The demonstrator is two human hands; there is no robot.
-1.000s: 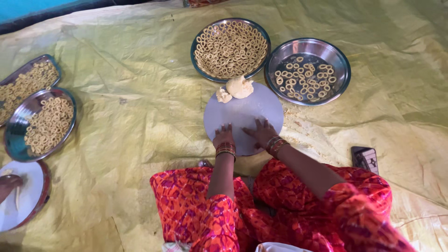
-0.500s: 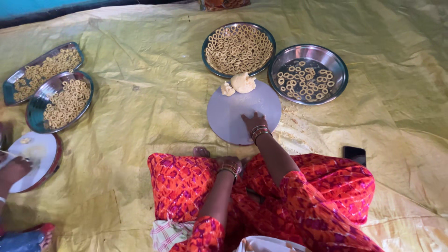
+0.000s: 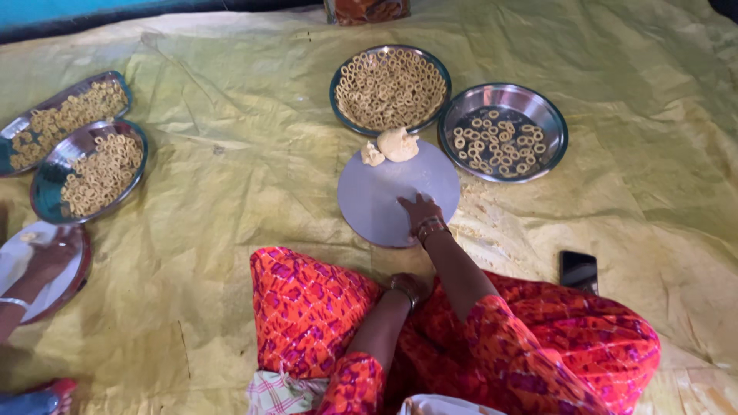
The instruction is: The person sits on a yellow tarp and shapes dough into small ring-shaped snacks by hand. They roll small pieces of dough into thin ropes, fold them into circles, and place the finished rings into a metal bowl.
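- Yellow plastic sheeting (image 3: 231,192) covers the floor where we sit cross-legged, and the round grey board (image 3: 384,200) lies on it just ahead of our knees; we place everything else from that board.
- Our right hand (image 3: 419,211) rests palm down on the near right part of the board, fingers spread flat and gripping nothing that we can see; whether a bit of dough lies under the palm is hidden.
- Our left hand (image 3: 407,286) sits off the board, down between our knees, and we cannot tell whether it is open or closed.
- Two dough lumps (image 3: 393,146) sit on the far edge of the board, well apart from the right hand.
- Beyond the board stands a full steel plate of rings (image 3: 390,88); to the far right of the board a second steel plate (image 3: 503,132) is only partly filled.
- A dark phone (image 3: 579,270) lies on the sheeting to the near right of the board.
- Far left of the board, another person's hand (image 3: 50,257) rests on a white plate (image 3: 19,265), with two more ring-filled trays (image 3: 77,154) beyond it.
- To roll well here, we judge that the palm should stay flat with light, even pressure, working over the bare middle of the board and clear of the lumps.
- A steadying left hand at the near rim of the board would likely stop it sliding on the slick sheet.
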